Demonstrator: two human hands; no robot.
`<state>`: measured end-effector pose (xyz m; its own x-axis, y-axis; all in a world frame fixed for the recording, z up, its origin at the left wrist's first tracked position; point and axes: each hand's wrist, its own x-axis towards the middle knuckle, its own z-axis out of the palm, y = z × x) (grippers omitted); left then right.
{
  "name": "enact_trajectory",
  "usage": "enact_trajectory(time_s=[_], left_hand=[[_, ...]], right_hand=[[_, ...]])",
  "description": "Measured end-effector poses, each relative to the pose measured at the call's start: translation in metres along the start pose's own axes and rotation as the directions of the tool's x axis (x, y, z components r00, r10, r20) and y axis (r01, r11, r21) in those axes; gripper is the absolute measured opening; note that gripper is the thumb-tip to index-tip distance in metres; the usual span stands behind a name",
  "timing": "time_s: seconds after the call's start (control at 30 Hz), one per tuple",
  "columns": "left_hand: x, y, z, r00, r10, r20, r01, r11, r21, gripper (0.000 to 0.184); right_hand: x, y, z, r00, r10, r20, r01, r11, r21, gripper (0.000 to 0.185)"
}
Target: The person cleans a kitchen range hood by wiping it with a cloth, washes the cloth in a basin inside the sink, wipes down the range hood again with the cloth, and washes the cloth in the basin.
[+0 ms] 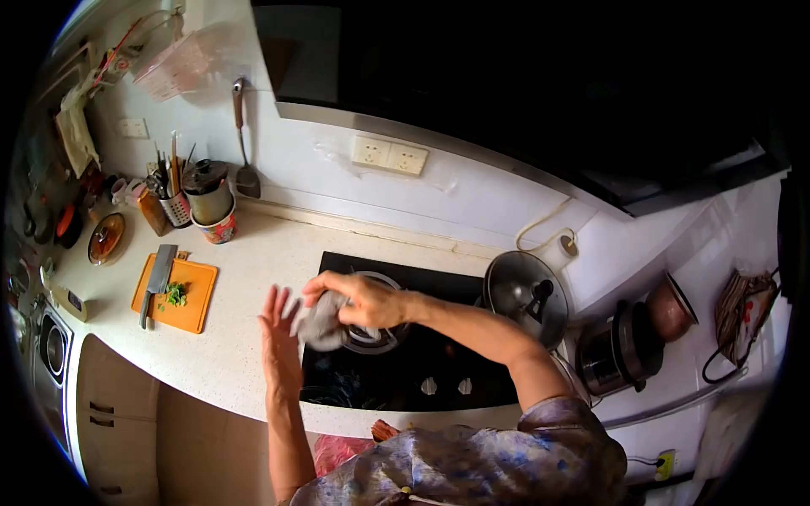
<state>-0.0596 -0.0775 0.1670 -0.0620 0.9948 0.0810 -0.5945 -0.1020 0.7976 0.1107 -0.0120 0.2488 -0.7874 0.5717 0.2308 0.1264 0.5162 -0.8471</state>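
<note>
My right hand (367,302) is closed around a crumpled grey cloth (322,327), held above the left side of the black stove (439,350). Just left of the cloth, my left hand (278,333) is raised with its fingers apart and nothing in it. Part of a round burner (381,341) shows behind my right hand and the cloth. Whether my left fingertips touch the cloth cannot be told.
An orange cutting board (197,308) bears a cleaver (159,274) and chopped greens (175,294). A lidded pan (515,291) stands at the stove's right. Pots (211,202) and utensils line the wall; a range hood (506,173) hangs overhead.
</note>
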Motion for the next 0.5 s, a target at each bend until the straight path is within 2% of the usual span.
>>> enact_trajectory(time_s=[0.03,0.07,0.1,0.13,0.17,0.2,0.23,0.27,0.3,0.33,0.37,0.4,0.43,0.47,0.5], left_hand=[[0.002,-0.004,0.014,0.993,-0.066,0.095,0.081,0.984,-0.161,0.069],[0.000,-0.013,0.021,0.977,-0.180,0.114,0.204,0.945,-0.257,0.067],[-0.003,-0.023,0.028,0.946,-0.290,0.143,0.323,0.881,-0.347,0.066],[-0.007,-0.020,0.046,0.909,-0.405,0.097,0.409,0.821,-0.399,0.060],[-0.007,-0.022,0.054,0.909,-0.399,0.118,0.411,0.815,-0.408,0.058],[-0.002,-0.030,0.059,0.934,-0.339,0.112,0.355,0.846,-0.397,0.057],[0.002,-0.044,0.065,0.952,-0.283,0.115,0.306,0.872,-0.383,0.057],[0.003,-0.047,0.070,0.958,-0.258,0.127,0.286,0.904,-0.319,0.069],[0.002,-0.047,0.072,0.958,-0.258,0.127,0.286,0.904,-0.319,0.069],[0.000,-0.049,0.081,0.950,-0.273,0.152,0.310,0.886,-0.346,0.071],[-0.002,-0.047,0.090,0.945,-0.281,0.168,0.324,0.870,-0.372,0.073],[-0.003,-0.043,0.096,0.941,-0.310,0.133,0.337,0.857,-0.390,0.072],[-0.003,-0.046,0.099,0.852,-0.303,0.426,0.472,0.797,-0.377,0.075],[-0.004,-0.044,0.103,0.827,-0.294,0.478,0.483,0.807,-0.340,0.077],[-0.007,-0.040,0.108,0.798,-0.287,0.531,0.495,0.814,-0.304,0.079]], right_hand=[[-0.008,-0.003,0.006,0.999,0.047,0.007,-0.047,0.990,0.130,0.042],[-0.013,-0.003,0.009,1.000,0.014,-0.011,-0.012,0.987,0.162,0.037],[-0.017,-0.001,0.012,0.992,0.002,-0.125,-0.004,1.000,-0.014,0.033],[-0.025,0.006,0.016,0.973,0.036,-0.229,-0.071,0.987,-0.147,0.032],[-0.033,0.015,0.021,0.941,0.058,-0.333,-0.153,0.951,-0.267,0.031],[-0.041,0.022,0.029,0.892,-0.043,-0.449,-0.164,0.896,-0.412,0.034],[-0.056,0.011,0.039,0.862,-0.089,-0.499,-0.216,0.827,-0.520,0.048],[-0.063,0.011,0.041,0.866,-0.060,-0.496,-0.230,0.834,-0.502,0.052],[-0.065,0.010,0.044,0.874,-0.031,-0.485,-0.239,0.842,-0.484,0.057],[-0.073,0.005,0.053,0.827,-0.123,-0.549,-0.209,0.838,-0.504,0.064],[-0.077,0.008,0.050,0.774,-0.190,-0.604,-0.219,0.815,-0.537,0.063],[-0.081,0.018,0.040,0.759,-0.132,-0.637,-0.260,0.837,-0.482,0.061],[-0.091,0.026,0.024,0.739,-0.073,-0.669,-0.299,0.855,-0.423,0.059],[-0.098,0.021,0.007,0.717,-0.008,-0.697,-0.414,0.800,-0.435,0.054],[-0.098,0.013,0.003,0.700,-0.145,-0.699,-0.352,0.782,-0.515,0.048]])
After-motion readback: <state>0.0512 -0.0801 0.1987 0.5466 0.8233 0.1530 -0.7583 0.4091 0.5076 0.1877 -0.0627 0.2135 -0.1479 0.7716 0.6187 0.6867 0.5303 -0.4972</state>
